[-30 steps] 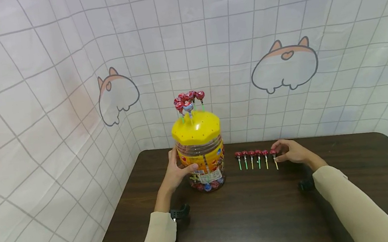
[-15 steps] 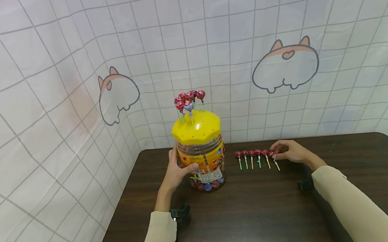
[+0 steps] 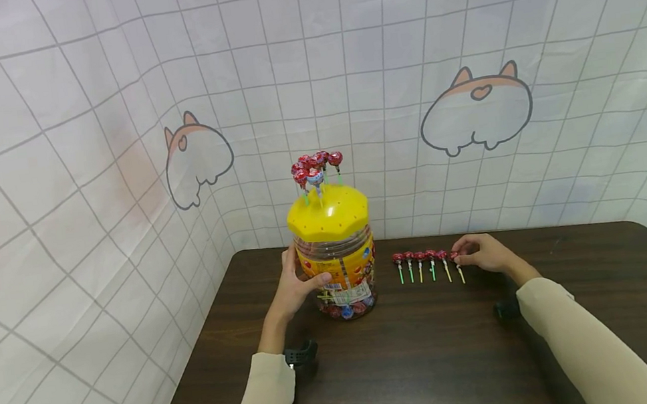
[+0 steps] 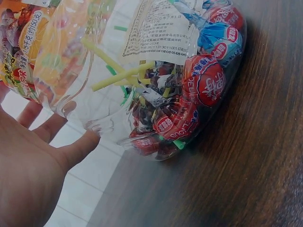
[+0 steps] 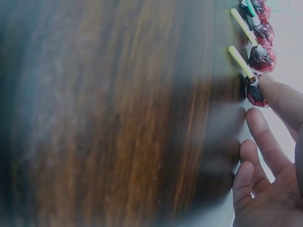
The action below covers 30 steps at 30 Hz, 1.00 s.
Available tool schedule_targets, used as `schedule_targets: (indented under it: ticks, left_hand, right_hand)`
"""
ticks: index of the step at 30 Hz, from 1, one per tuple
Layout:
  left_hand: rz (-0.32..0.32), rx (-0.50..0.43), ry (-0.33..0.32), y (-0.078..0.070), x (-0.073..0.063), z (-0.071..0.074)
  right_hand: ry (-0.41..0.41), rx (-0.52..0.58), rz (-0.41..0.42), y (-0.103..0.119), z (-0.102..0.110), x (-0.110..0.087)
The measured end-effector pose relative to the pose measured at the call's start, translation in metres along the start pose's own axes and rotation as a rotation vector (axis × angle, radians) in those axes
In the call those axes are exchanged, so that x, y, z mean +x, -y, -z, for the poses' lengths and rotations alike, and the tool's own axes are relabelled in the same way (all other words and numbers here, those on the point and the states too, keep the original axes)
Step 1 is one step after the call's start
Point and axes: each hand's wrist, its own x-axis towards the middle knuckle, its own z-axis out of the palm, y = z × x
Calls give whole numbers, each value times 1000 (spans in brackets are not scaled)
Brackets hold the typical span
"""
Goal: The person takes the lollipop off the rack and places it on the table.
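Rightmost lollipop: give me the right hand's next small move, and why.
I'd probably have the right hand loosen its grip on the rightmost lollipop: it already lies roughly parallel to the next lollipop, their heads nearly level.

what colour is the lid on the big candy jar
The domed plastic lid is bright yellow, showing best in the head view.

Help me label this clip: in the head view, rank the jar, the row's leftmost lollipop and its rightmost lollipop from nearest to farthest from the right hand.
1. Rightmost lollipop: touching the right hand.
2. Leftmost lollipop: left of that one.
3. Jar: farther left, gripped by the left hand.
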Motion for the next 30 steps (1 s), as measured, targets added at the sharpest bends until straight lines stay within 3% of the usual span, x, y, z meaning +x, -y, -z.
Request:
schedule_targets:
  ticks: [7, 11, 15, 23, 26, 30]
  left_hand:
    - [-16, 2, -13, 1, -1, -1]
    - [-22, 0, -13, 1, -1, -2]
    - [-10, -9, -4, 2, 0, -1]
    - [-15, -14, -2, 2, 0, 0]
    - [-9, -16, -4, 2, 0, 0]
    - [4, -19, -1, 1, 0, 1]
  right_hand:
    - [-23, 25, -24, 5, 1, 0]
    - [-92, 77, 51, 27, 8, 5]
    - [-185, 114, 171, 81, 19, 12]
    - [-246, 210, 442, 217, 30, 17]
    - [-252, 255, 542, 253, 23, 17]
    - [-264, 287, 629, 284, 8, 22]
